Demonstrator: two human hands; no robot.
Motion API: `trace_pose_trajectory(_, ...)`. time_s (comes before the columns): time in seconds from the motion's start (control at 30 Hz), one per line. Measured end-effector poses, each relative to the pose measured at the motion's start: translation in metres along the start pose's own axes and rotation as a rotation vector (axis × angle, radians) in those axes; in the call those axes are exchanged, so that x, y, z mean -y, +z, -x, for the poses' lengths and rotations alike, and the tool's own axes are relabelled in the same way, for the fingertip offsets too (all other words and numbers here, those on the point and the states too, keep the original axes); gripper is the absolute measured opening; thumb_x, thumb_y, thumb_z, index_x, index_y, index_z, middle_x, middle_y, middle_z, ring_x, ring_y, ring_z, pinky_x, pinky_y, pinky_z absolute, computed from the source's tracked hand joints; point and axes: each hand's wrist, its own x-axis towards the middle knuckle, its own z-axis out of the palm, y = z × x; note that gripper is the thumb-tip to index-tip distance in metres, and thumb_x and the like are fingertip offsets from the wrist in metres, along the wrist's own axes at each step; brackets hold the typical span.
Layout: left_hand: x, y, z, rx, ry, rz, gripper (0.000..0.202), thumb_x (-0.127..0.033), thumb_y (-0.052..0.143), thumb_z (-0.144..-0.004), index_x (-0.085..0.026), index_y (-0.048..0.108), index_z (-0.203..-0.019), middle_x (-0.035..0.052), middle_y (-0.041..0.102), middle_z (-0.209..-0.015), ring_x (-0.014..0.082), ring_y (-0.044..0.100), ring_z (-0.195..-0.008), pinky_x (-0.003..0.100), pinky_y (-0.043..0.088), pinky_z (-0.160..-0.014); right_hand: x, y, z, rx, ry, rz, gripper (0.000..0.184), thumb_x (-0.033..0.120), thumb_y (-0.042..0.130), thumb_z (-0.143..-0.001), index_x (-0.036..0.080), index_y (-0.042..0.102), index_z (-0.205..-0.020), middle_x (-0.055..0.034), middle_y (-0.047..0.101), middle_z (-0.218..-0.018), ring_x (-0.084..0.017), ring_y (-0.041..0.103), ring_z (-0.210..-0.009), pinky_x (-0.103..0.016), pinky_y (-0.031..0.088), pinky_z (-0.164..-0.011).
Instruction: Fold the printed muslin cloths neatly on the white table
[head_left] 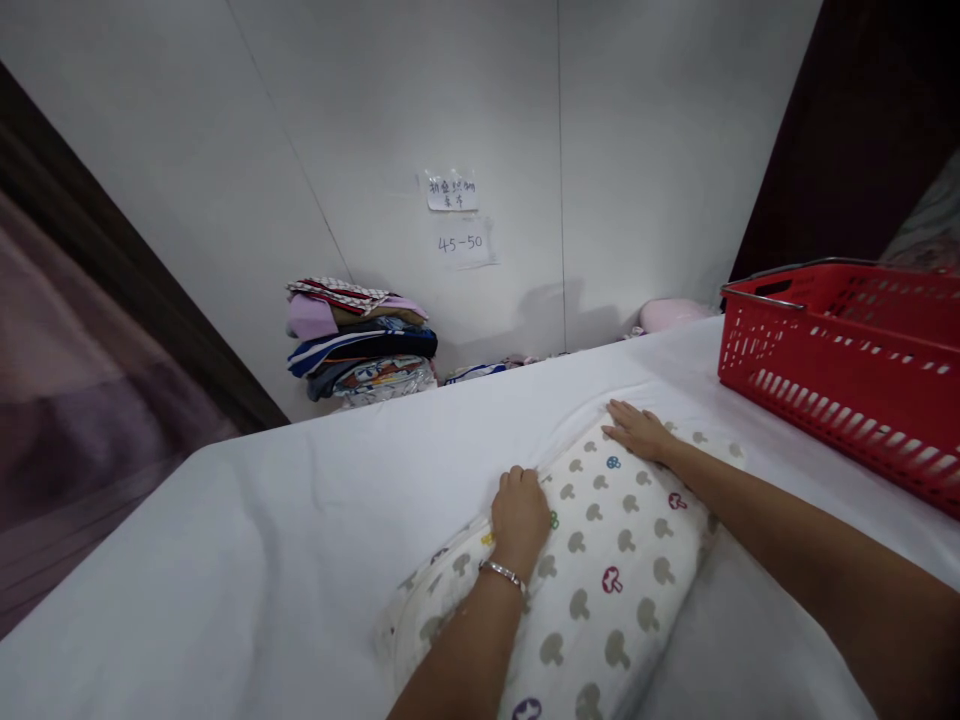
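A white cloth printed with grey and coloured mushrooms (600,545) lies partly folded on the white-covered table. My left hand (520,515), with a bracelet at the wrist, is closed on the cloth near its far edge, fingers curled down. Farther to the right, my right hand (637,432) rests on the cloth's far corner with the fingers stretched out. Under my left forearm the near-left part of the cloth bends over in a loose fold. Part of the cloth runs out of view at the bottom.
The white sheet (300,560) covers the table. A red plastic basket (840,370) with a metal handle stands at the right. Beyond the far edge, a stack of folded fabrics (364,340) leans near the wall, below paper labels (457,215). A pinkish curtain (82,420) hangs at the left.
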Motion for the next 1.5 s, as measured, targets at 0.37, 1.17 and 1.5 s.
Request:
trace_pose_trajectory(0.37,0.001,-0.001,0.0,-0.02,0.005,0.011,0.016,-0.017,0.04,-0.088,-0.019,0.056,-0.089,0.0056,0.055,-0.096,0.0188,0.048,-0.092,0.03,0.04,-0.075,0.015,-0.008,0.007,-0.04,0.042,0.019,0.068,0.057,0.025,-0.087,0.019,0.024,-0.143,-0.0072,0.017,-0.151,-0.026,0.01,-0.138,-0.05,0.011,-0.109)
trace_pose_trajectory(1.17,0.004,-0.001,-0.001,-0.062,0.014,0.047,0.016,-0.019,0.04,-0.089,-0.019,0.056,-0.086,0.0045,0.055,-0.094,0.017,0.049,-0.09,0.028,0.039,-0.073,-0.043,-0.012,0.083,-0.021,0.21,0.006,0.068,0.062,0.023,-0.086,0.024,0.029,-0.142,-0.0046,0.021,-0.15,-0.026,0.019,-0.136,-0.05,0.021,-0.107)
trace_pose_trajectory(1.5,0.004,-0.01,-0.004,0.045,-0.043,0.158,0.023,-0.022,0.04,-0.088,-0.02,0.061,-0.095,0.0048,0.059,-0.102,0.016,0.052,-0.098,0.026,0.04,-0.08,0.012,-0.027,0.102,-0.087,0.123,0.053,0.059,0.051,0.03,-0.089,0.021,0.034,-0.139,-0.0101,0.02,-0.15,-0.031,0.013,-0.137,-0.058,0.014,-0.106)
